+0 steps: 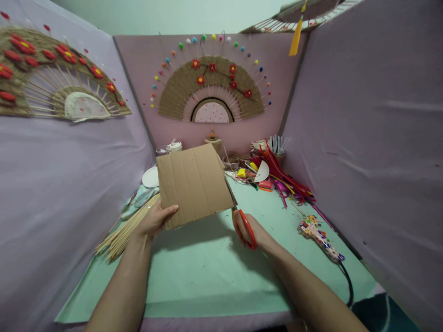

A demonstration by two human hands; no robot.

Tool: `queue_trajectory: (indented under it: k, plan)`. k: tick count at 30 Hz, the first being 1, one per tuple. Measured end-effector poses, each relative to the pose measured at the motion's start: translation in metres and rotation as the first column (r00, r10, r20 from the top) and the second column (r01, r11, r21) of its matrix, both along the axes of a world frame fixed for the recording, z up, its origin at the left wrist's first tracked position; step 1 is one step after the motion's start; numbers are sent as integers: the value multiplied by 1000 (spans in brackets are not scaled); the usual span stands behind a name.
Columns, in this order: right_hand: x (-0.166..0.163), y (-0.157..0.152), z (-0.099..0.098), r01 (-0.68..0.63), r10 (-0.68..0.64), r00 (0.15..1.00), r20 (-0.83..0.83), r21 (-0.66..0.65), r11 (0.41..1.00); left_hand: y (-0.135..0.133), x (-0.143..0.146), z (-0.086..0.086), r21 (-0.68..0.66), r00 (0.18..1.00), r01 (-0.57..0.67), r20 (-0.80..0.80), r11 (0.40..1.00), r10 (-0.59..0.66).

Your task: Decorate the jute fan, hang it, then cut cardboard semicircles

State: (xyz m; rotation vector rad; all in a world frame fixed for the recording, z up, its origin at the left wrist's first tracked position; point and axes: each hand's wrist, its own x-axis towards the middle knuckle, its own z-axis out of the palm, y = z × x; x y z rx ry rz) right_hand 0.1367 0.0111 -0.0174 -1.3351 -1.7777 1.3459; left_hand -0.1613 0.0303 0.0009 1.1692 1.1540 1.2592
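Note:
A piece of brown corrugated cardboard [195,184] is held up over the table, tilted toward me. My left hand [160,219] grips its lower left corner, thumb on the front face and the other fingers hidden behind. In my right hand [247,229] is a pair of scissors [248,230] with red-orange handles. Their dark blades lie along the cardboard's right edge, near the lower right corner. A narrow strip seems to stand apart along that edge. How far the blades are spread is hard to see.
Thin bamboo sticks [126,233] lie at the left. A patterned glue gun [321,237] with a black cable rests at the right. Red pipe cleaners [284,173], a white half-disc [262,171] and a twine spool [213,144] are at the back. A decorated fan [169,99] hangs behind.

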Motion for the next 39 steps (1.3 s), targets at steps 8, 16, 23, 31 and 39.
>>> queue_trajectory:
  k: [8, 16, 23, 31, 39]
  plan:
    - [-1, -3, 6, 19, -20, 999, -29, -16, 1000, 3, 0, -4, -12, 1000, 0, 4, 1000, 0]
    - [1, 2, 0, -15, 13, 996, -91, -27, 1000, -1, 0, -1, -58, 999, 31, 30, 998, -29]
    - [0, -1, 4, 5, -4, 998, -68, 3, 1000, -1, 3, -1, -64, 999, 29, 32, 998, -27]
    - [-3, -4, 4, 24, -22, 993, -117, 17, 1000, 0, 5, 0, -87, 1000, 10, 0, 996, -10]
    - [3, 0, 4, -31, 31, 991, -130, 7, 1000, -1, -2, -6, -69, 995, 92, -39, 993, -94]
